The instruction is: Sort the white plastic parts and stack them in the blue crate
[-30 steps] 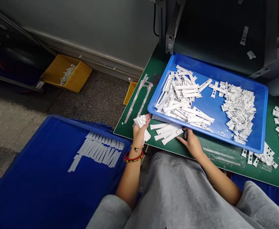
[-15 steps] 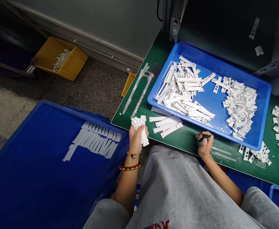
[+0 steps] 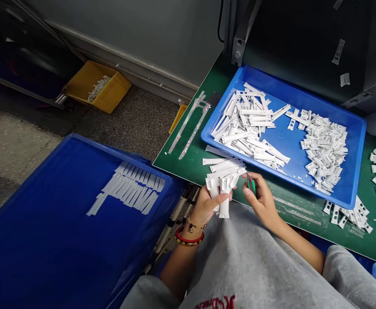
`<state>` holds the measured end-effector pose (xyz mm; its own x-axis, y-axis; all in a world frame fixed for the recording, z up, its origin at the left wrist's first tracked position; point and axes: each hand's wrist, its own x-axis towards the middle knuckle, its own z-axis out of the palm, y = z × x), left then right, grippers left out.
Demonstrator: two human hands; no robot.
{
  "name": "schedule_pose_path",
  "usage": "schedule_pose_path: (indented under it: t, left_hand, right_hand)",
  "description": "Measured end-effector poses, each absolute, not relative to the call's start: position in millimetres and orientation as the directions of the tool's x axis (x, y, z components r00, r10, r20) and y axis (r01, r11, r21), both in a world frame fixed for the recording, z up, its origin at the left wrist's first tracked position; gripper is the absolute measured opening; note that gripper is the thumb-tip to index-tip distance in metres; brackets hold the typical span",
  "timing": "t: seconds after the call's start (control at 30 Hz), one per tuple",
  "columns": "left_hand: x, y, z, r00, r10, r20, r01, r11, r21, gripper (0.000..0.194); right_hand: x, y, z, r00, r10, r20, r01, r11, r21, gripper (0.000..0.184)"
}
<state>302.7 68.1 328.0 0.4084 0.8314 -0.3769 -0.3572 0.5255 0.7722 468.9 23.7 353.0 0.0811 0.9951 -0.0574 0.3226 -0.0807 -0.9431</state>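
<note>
My left hand (image 3: 209,201) is closed around several long white plastic strips (image 3: 224,208), held at the table's front edge. Close by on the right, my right hand (image 3: 261,199) grips small green-handled nippers (image 3: 251,184), their tip pointing toward the held strips. Whether the tip touches a strip I cannot tell. Just beyond my left hand, more loose white strips (image 3: 226,165) lie on the green table, partly hidden by the held ones. Behind them a blue tray (image 3: 284,169) holds a heap of long strips (image 3: 242,124) and a heap of short white pieces (image 3: 326,146).
On the left stands a large blue bin (image 3: 62,223) with rows of white strips (image 3: 130,186) in one corner. Short white parts (image 3: 349,216) lie on the green table (image 3: 307,214) at the right. A yellow box (image 3: 110,92) sits on the floor. Dark machinery rises behind the tray.
My left hand has moved right with the strips, from beside the bin to in front of my body. My right hand has come left with the nippers, close to the strips.
</note>
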Motion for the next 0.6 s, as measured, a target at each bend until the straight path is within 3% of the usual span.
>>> schedule_pose_path:
  t: [0.13,0.37,0.5,0.6]
  left_hand:
    - [311.8,65.1,335.7,0.447,0.812,-0.375,-0.262,0.520,0.813,0.036]
    - [334.2,70.6,355.0,0.244,0.913,-0.328,-0.173,0.373,0.911,0.033]
    - [329.4,78.2,358.8,0.459,0.800,-0.385,-0.233,0.527,0.817,0.047]
    - [323.2,82.1,359.9,0.577,0.723,-0.381,-0.225,0.589,0.776,0.051]
  right_hand:
    - [467.6,36.2,365.5,0.044,0.993,-0.108,0.213,-0.115,-0.970,0.025]
    - [482.1,27.7,368.7,0.036,0.999,-0.015,0.297,-0.025,-0.954,0.025]
    - [504.7,23.3,379.0,-0.110,0.994,0.028,0.297,0.059,-0.953,0.028]
    - [516.8,27.0,395.2,-0.210,0.973,0.090,0.394,0.169,-0.904,0.024]
